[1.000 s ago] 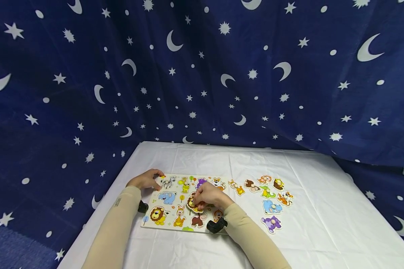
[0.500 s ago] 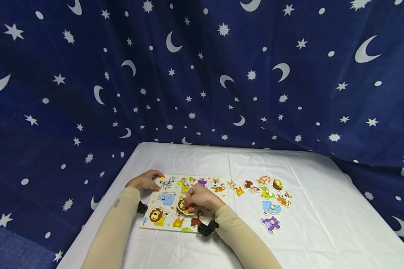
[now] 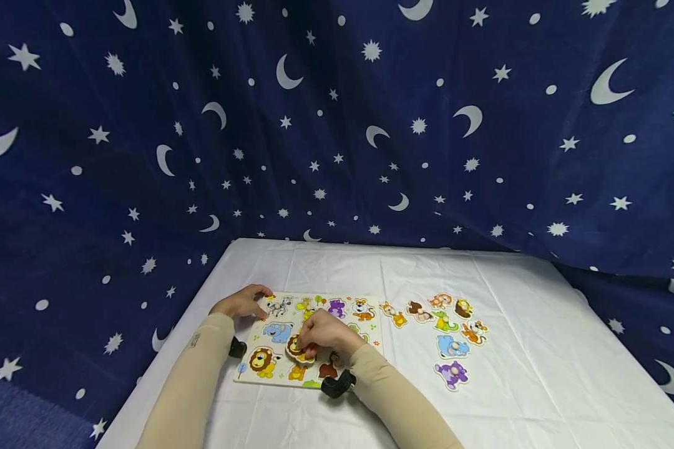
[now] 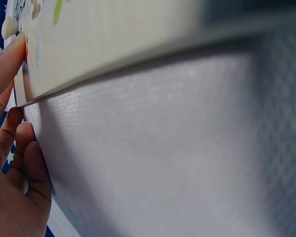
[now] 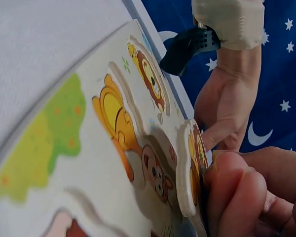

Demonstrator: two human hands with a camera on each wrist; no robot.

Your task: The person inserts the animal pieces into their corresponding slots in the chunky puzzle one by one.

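A white puzzle board (image 3: 281, 376) with printed animals lies on the table. At its far left corner my left hand (image 3: 244, 303) grips the edge, thumb on top and fingers at the side, as the left wrist view shows (image 4: 15, 163). My right hand (image 3: 327, 332) pinches the lion piece (image 3: 296, 350) just above the board, over the upper part of the kangaroo picture. The right wrist view has the lion piece (image 5: 188, 173) tilted on edge near the kangaroo recess, held between thumb and fingers (image 5: 237, 192). The printed lion (image 3: 263, 362) is at the board's lower left.
Right of the board lie several loose animal pieces: a kangaroo (image 3: 394, 314), a monkey (image 3: 419, 311), a crocodile (image 3: 445, 320), a blue elephant (image 3: 452, 346) and a purple hippo (image 3: 452, 375) among them. A zebra piece (image 3: 279, 306) sits near my left hand. A starry curtain (image 3: 337, 137) stands behind.
My right hand has carried the lion piece leftward across the board, from its middle toward the printed lion. My left hand has stayed at the corner.
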